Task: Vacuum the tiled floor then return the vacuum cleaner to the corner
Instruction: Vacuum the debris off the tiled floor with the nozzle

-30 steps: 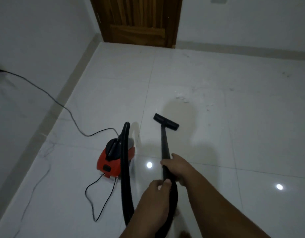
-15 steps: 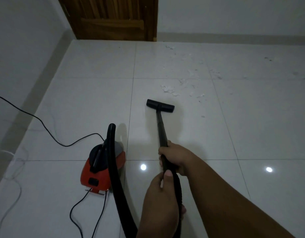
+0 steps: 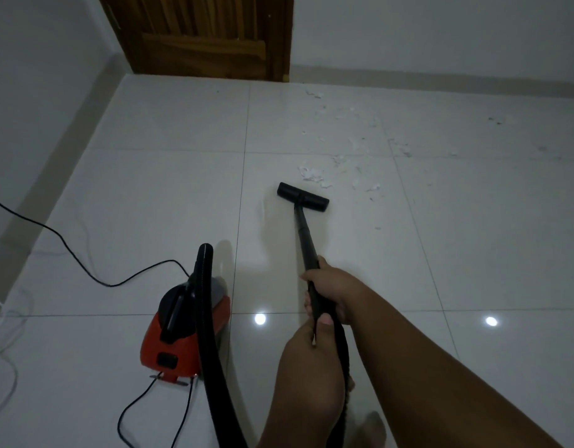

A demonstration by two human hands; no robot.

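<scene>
Right hand (image 3: 332, 287) gripping the black wand (image 3: 303, 236), left hand (image 3: 308, 350) gripping it just below, floor head (image 3: 302, 196) resting on the tiled floor (image 3: 149, 195) just before white scraps (image 3: 311, 173), red vacuum cleaner (image 3: 182, 342) sitting left of the hands.

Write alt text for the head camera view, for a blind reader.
The right hand and, behind it, the left hand grip a black vacuum wand whose floor head rests on the tiled floor just short of scattered white scraps. A red vacuum cleaner stands to the left.
</scene>
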